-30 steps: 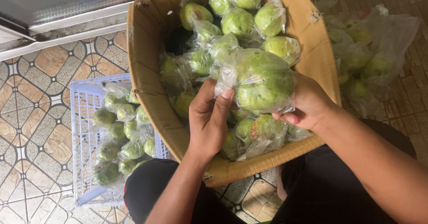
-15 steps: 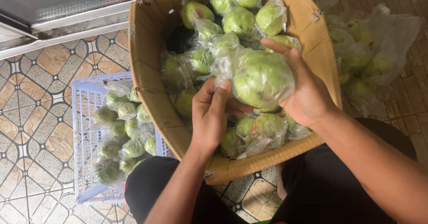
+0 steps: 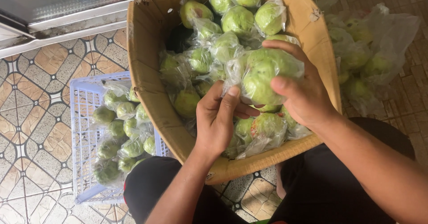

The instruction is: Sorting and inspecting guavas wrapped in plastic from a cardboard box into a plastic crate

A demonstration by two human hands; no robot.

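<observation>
Best to keep the large green fruit in its clear plastic wrap (image 3: 267, 74) cradled above the round cardboard box (image 3: 147, 63): right hand (image 3: 303, 94) curled round it, left hand (image 3: 218, 117) loosely bent, fingertips pinching the wrap's edge. Crowded below by more wrapped green fruits (image 3: 238, 18); beside the box, a pale blue plastic crate (image 3: 84, 134) and a clear bag of fruit (image 3: 370, 59).

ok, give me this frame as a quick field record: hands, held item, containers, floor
right hand: grips a bagged green fruit above the box
left hand: fingers on the same bag's plastic
cardboard box: holds many bagged green fruits
plastic crate: pale, left of box, bagged fruits inside
loose bags: right of box
floor: patterned tiles
</observation>
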